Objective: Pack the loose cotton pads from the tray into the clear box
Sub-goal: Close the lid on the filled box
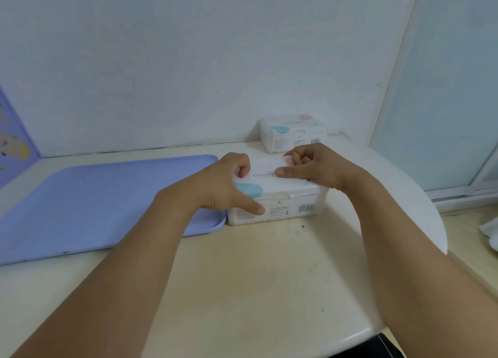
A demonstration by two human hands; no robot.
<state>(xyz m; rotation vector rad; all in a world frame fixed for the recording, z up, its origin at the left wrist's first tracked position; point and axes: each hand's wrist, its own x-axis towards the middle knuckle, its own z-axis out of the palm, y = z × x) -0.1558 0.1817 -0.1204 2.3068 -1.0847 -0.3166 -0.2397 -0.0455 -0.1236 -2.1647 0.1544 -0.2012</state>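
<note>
Both hands on the box (277, 196), just right of the tray (102, 204).

The left hand (229, 182) grips the box's left end, thumb on the front wall, fingers curled over the lid; the right hand (310, 166) presses its thumb on the lid (other fingers curled, grasp unclear). The box's left wall touches the tray's right rim. A second box (292, 134) sits behind it by the wall. In front, bare table (242, 276) reaches the near edge.
</note>
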